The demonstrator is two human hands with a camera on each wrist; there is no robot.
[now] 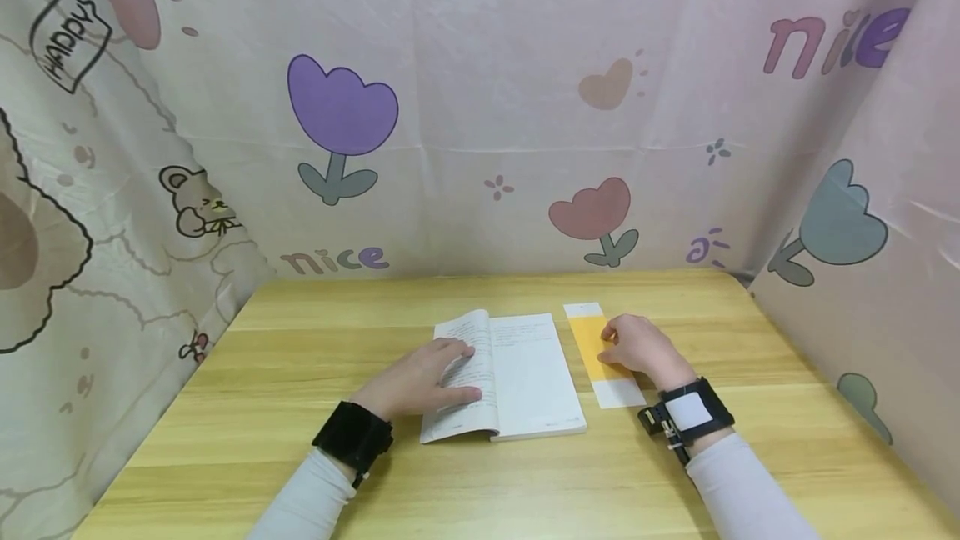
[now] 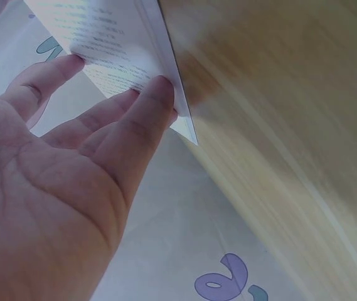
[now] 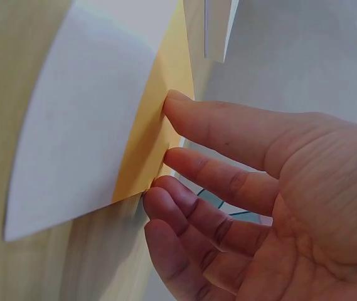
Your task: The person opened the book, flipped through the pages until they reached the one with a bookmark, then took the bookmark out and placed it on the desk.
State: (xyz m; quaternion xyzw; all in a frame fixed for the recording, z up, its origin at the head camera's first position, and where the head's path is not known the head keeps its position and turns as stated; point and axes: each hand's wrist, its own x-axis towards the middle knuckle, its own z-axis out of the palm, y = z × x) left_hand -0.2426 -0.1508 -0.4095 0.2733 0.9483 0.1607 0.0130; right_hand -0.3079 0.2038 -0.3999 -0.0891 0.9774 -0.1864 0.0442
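A paperback book point(image 1: 536, 382) lies open on the table, its left pages raised in a curve near the spine. My left hand point(image 1: 420, 377) rests its fingertips and thumb on the printed left page point(image 2: 112, 47), fingers spread. Right of the book lies a flat paper strip point(image 1: 588, 344), orange-yellow in the middle with white ends. My right hand point(image 1: 641, 348) is at its right side. In the right wrist view, the thumb and index fingertip touch the orange-yellow part point(image 3: 143, 147), spaced apart, while the other fingers bend loosely by its edge.
The wooden table point(image 1: 300, 357) reaches back to a pale curtain point(image 1: 465, 107) printed with flowers and words. More curtain hangs along the left and right sides. Both wrists wear black straps point(image 1: 352, 440) with devices.
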